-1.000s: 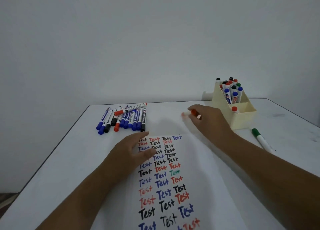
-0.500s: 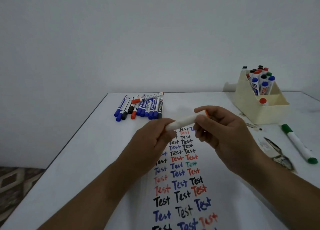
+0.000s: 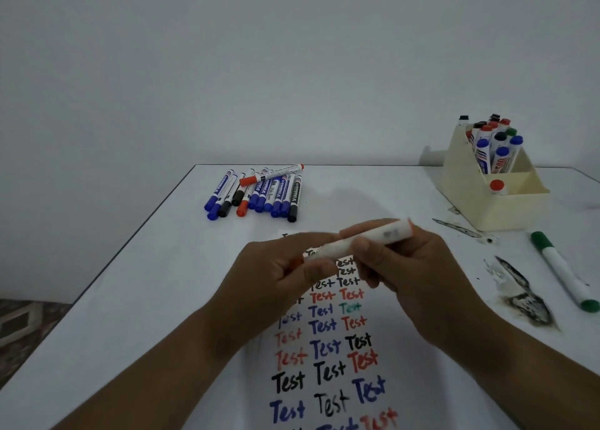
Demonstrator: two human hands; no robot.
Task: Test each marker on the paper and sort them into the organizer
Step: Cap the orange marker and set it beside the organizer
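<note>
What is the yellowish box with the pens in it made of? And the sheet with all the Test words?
The organizer looks like plastic: smooth cream walls, moulded in one piece with a dull sheen. The sheet looks like plain white paper: thin, flat and matt, and the ink has soaked in with soft edges. I can't be fully sure from a picture.

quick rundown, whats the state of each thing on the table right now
red marker: held off the paper, nearly level
left hand: grips its cap end
right hand: grips its barrel
paper: flat, rows of "Test" written
organizer: upright, markers standing in it
loose markers: capped, lying in a pile
green marker: capped, lying alone
</note>
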